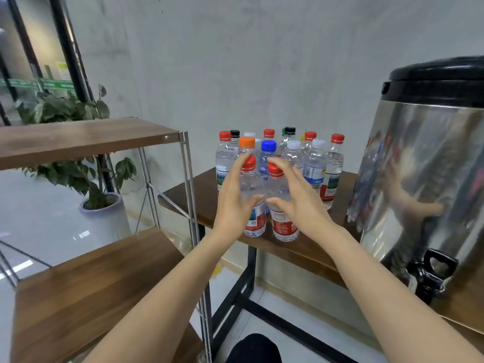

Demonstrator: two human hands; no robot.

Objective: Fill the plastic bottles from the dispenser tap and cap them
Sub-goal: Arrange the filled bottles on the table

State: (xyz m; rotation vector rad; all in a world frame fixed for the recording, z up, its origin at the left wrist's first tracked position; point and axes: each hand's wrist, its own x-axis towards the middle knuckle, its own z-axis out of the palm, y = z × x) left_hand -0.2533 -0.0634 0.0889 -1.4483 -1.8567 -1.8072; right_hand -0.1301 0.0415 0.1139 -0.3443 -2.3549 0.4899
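Plastic bottles (pixel 315 163) were seen clustered upright on the wooden table (pixel 301 247), just left of the steel dispenser (pixel 432 166), all capped in red, white, blue, orange or black. Two red-capped ones stood at the front of the cluster, side by side and apparently touching: the left front bottle (pixel 255 225) and the right front bottle (pixel 284 227). The left hand (pixel 234 197) was spread wide around the first and the right hand (pixel 298 197) likewise around the second. Fingers were not closed, and actual contact could not be told. The bottles were judged thin-walled, soft, easily dented, smooth and maybe slippery. Weight was left unjudged, as fill level was not readable. A light hold at mid-body, above the label, was judged safest. The tap (pixel 429 273) was seen low on the dispenser's front.
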